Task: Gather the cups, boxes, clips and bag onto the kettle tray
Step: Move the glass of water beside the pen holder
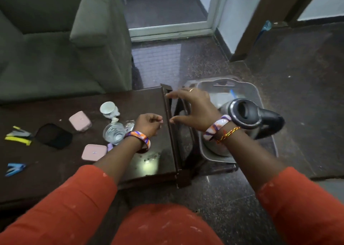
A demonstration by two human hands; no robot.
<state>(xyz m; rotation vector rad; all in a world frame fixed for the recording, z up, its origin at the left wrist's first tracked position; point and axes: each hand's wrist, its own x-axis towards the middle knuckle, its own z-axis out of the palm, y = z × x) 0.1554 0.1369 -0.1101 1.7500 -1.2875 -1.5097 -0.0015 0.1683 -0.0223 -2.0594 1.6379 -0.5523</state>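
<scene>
On the dark table [55, 179] lie a white cup [108, 109] on its side, a clear glass cup [114, 133], two pink boxes [80, 121] [93, 152], a black bag [54, 136], yellow clips [17, 136] and a blue clip [14, 169]. The grey tray [259, 96] with the black and steel kettle [245, 114] stands to the right of the table, lower down. My left hand [149, 124] is curled shut beside the glass cup, with nothing visible in it. My right hand [192, 108] is spread open at the table's right end rail, between the table and the tray.
A grey-green sofa [55, 49] stands behind the table. The tray rests on a dark stool [214, 168] over a speckled stone floor [307, 114]. A glass door [167, 12] is at the back. A small purple item [109, 147] lies by the near pink box.
</scene>
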